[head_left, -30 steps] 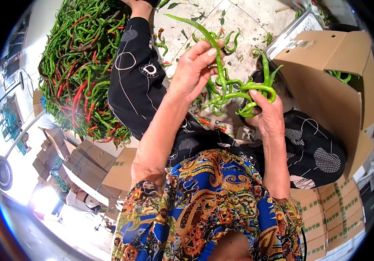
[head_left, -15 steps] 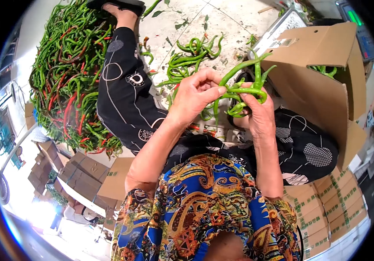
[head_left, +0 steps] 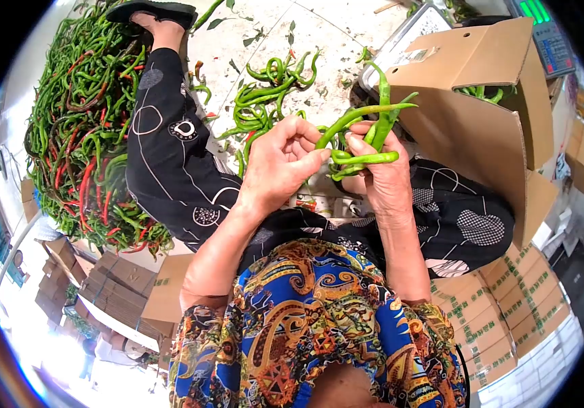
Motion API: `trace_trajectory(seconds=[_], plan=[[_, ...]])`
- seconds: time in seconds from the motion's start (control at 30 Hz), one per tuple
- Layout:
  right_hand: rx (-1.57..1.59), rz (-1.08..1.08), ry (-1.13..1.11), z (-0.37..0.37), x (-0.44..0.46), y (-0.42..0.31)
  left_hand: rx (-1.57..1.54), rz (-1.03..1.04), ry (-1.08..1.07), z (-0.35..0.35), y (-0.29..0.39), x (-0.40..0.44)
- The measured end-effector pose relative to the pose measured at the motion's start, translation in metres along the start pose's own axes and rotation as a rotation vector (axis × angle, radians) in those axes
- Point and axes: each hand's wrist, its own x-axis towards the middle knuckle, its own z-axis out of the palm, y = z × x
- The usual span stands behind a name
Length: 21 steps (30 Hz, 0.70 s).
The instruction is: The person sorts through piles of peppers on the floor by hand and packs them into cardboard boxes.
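Several long green peppers are bunched in my right hand, its thumb and fingers closed around them. My left hand is beside it, thumb and fingers pinched on the end of a curved green pepper that reaches across the bunch. On the floor just beyond my hands lies a loose group of green peppers. A large heap of green and red peppers rises to the left of my outstretched leg.
An open cardboard box with green peppers inside stands at the right, beside a white-edged tray. A scale display is at the upper right. Printed cartons lie lower right, stacked cardboard lower left.
My left hand has brought its pepper down to the bunch in my right hand, and both hands are now close together. The whole view has shifted, with the surroundings moving left.
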Motion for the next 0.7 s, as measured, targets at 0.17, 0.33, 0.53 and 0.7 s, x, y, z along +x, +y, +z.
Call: trace_trajectory(seconds=[0.17, 0.33, 0.53, 0.7], plan=[[-0.021, -0.017, -0.027, 0.002, 0.0, 0.001, -0.006, -0.001, 0.011, -0.001, 0.0, -0.001], [-0.01, -0.049, -0.008, 0.003, 0.003, 0.004, 0.03, 0.033, -0.019, -0.005, 0.0, -0.005], [0.061, -0.156, 0.035, -0.002, 0.004, -0.011, 0.231, 0.097, 0.087, -0.003, 0.001, -0.018], [-0.038, -0.105, 0.049, 0.005, -0.003, -0.021, 0.367, 0.221, 0.113, 0.003, -0.001, -0.028]])
